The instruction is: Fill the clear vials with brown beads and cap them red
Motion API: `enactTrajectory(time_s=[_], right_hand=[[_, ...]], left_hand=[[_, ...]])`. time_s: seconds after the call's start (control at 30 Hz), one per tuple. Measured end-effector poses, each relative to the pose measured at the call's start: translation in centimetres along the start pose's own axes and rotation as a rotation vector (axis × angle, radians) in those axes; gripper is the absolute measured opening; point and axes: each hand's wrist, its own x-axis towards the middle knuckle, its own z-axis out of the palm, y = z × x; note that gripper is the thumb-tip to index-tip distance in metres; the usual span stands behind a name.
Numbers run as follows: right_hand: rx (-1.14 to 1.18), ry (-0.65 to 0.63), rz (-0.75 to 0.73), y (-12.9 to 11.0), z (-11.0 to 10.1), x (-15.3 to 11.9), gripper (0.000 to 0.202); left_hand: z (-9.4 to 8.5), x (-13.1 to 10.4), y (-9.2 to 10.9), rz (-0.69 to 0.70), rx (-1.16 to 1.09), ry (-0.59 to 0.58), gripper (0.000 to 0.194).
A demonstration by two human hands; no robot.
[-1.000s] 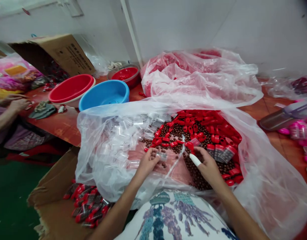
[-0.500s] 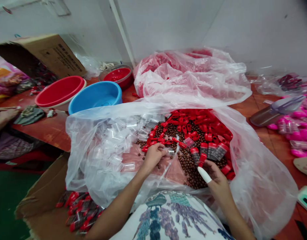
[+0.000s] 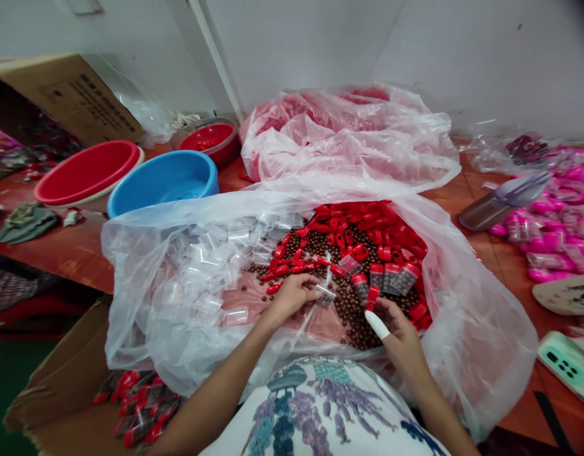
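My left hand [image 3: 294, 297] is closed on a small clear plastic container [image 3: 326, 295], tilted just over the edge of a heap of brown beads [image 3: 356, 316]. Between the thumb and fingers of my right hand [image 3: 397, 326] is a red plastic cap [image 3: 372, 297]; a white cover wraps one of that hand's digits. Several red-capped containers with dark contents [image 3: 391, 277] lie beyond the right hand. Loose red caps [image 3: 339, 218] fill the back of the spread plastic bag [image 3: 486, 329], and empty clear containers [image 3: 201, 259] are piled at its left.
A blue basin [image 3: 163, 183] and a red basin [image 3: 90, 171] stand at back left. Behind is a large plastic bag of red pieces [image 3: 349, 145]. To the right are pink containers [image 3: 558, 221], a jug [image 3: 501, 202] and a phone [image 3: 567, 367]. An open carton [image 3: 59, 392] sits lower left.
The view has turned slightly right. My left hand has brought the clear container toward the beads and the right hand. My right hand still holds the red cap. Another person's hand has left view at left.
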Motion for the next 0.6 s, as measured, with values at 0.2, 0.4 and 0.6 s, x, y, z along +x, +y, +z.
enactTrajectory(time_s=[0.2, 0.4, 0.6], right_hand=[[0.005, 0.023, -0.014, 0.1, -0.1, -0.1, 0.042], [0.016, 0.049, -0.003, -0.4, -0.3, -0.2, 0.041], [0.021, 0.024, -0.040, -0.9, -0.6, -0.4, 0.036]], left_hand=[[1.2, 0.2, 0.4, 0.179, 0.311, 0.000, 0.031], [2.4, 0.6, 0.4, 0.149, 0.349, -0.174, 0.030], [4.3, -0.1, 0.6, 0.062, 0.355, -0.221, 0.028]])
